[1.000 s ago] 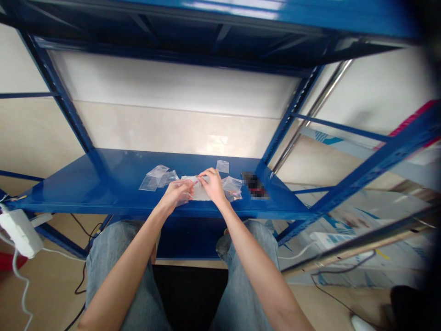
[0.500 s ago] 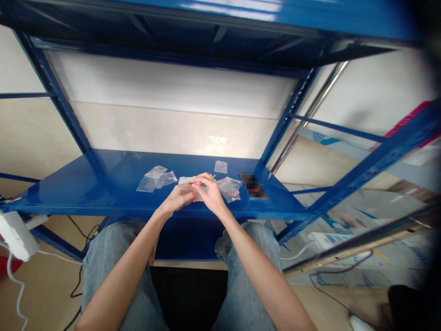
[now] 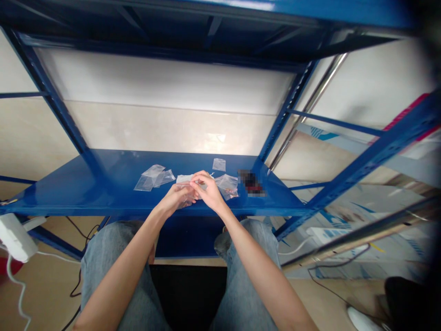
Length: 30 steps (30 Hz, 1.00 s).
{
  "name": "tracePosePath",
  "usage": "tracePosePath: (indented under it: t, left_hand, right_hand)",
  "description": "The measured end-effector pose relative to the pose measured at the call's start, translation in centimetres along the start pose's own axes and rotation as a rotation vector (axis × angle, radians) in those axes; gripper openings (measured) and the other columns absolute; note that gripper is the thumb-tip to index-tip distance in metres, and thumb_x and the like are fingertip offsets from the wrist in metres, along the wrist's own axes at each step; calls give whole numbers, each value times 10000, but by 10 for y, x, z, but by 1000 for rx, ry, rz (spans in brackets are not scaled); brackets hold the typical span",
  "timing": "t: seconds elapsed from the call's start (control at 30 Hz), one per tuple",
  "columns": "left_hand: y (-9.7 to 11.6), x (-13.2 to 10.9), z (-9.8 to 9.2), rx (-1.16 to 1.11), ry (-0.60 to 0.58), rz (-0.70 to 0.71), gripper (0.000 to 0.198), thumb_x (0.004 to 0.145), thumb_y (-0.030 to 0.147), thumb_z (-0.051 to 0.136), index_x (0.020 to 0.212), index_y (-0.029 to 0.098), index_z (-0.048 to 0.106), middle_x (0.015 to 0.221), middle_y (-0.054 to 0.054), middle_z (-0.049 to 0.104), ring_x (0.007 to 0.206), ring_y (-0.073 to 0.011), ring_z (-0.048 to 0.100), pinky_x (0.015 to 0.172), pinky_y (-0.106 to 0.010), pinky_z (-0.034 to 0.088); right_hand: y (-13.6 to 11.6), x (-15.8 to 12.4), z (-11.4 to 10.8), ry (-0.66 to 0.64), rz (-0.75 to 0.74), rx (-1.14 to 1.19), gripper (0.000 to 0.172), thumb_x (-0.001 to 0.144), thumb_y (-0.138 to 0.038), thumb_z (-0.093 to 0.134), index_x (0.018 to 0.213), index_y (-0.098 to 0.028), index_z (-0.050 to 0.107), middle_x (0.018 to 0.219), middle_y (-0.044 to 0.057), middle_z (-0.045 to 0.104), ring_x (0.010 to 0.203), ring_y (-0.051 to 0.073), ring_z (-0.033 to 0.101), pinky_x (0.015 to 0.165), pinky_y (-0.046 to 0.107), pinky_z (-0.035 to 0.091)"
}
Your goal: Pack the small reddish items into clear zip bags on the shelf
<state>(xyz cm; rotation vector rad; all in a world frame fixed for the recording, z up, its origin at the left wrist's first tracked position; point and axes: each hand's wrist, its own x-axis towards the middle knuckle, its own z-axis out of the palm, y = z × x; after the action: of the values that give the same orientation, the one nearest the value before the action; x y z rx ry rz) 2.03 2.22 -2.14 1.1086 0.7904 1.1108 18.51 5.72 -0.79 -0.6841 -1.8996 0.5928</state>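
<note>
A small clear plastic bag (image 3: 187, 201) is in my left hand (image 3: 172, 198), whose fingers are closed around it over the front part of the blue shelf (image 3: 113, 195). The fingertips of my right hand (image 3: 209, 189) pinch together at the bag's upper edge, touching the left fingers. What lies inside the bag is too blurred to make out. Behind my hands a white sheet (image 3: 182, 178) shows in part. Just right of my right hand lies another clear bag (image 3: 228, 183) with small copper-coloured pieces in it.
Several flat clear bags (image 3: 153, 177) lie to the left, and a single one (image 3: 219, 164) farther back. A pixelated dark object (image 3: 252, 182) rests at the right. Blue uprights (image 3: 289, 110) and an upper shelf (image 3: 172, 34) frame the space. A white power strip (image 3: 17, 236) hangs at the left.
My right fingertips have closed in at the edge of the bag. A small brownish piece seen by them earlier no longer shows. The view has shifted slightly.
</note>
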Motion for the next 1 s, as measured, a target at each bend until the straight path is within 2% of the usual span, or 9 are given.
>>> tracePosePath:
  t: [0.17,0.23,0.3,0.43,0.57,0.67,0.8,0.9,1.0]
  left_hand:
    - [-6,1,-1,29,-115,-11,385,746,376,858,1020,120,773,946,-164,783,863,-265,754,792,-350,576]
    - [-6,0,0,35,-180,-17,415,743,354,866,1068,116,766,1004,-180,782,941,-289,754,856,-376,574]
    - [-5,0,1,31,-186,-19,432,759,365,856,1098,116,756,1052,-190,776,976,-296,752,877,-382,574]
    - [-3,2,1,17,-36,28,464,766,433,840,1083,111,736,978,-176,785,878,-286,765,797,-366,586]
    - [-4,7,0,8,129,131,442,740,463,842,982,127,687,844,-123,778,726,-248,753,705,-336,575]
    - [-3,8,3,24,181,201,420,726,420,849,983,151,656,841,-76,765,690,-210,738,688,-309,563]
    - [-2,5,13,75,82,211,500,635,299,910,1036,163,643,839,-53,748,643,-187,700,631,-294,546]
    - [-3,2,20,96,9,207,578,580,218,932,1082,170,649,888,-62,751,689,-193,700,674,-314,557]
    - [-4,0,25,93,-40,156,584,606,228,923,1125,176,661,881,-67,754,727,-215,711,736,-361,568]
  right_hand:
    - [2,0,-1,25,116,54,199,983,-396,498,897,-238,583,843,0,618,800,178,604,766,288,484]
    - [3,1,-2,60,130,94,168,960,-393,536,910,-237,573,809,-9,607,765,173,601,726,277,474]
    - [5,1,-4,77,132,158,155,934,-390,587,948,-236,578,799,-11,611,749,172,606,701,271,469]
    - [10,3,-8,80,161,256,224,902,-426,642,1013,-237,600,789,-3,640,734,175,619,696,279,484]
    - [12,-1,-3,171,255,333,332,854,-466,699,1085,-241,619,751,-13,643,682,170,605,673,286,502]
    - [11,-9,4,212,345,388,298,839,-495,711,953,-225,657,719,-7,640,647,166,592,624,281,500]
    - [9,-18,8,275,337,375,309,864,-499,686,763,-211,639,682,-2,605,633,160,569,612,274,480]
    - [8,-21,5,351,312,329,303,905,-500,634,785,-223,606,653,-22,546,609,150,532,606,263,457]
    - [9,-22,0,407,316,297,296,927,-509,594,819,-235,567,666,-28,521,610,151,519,604,260,452]
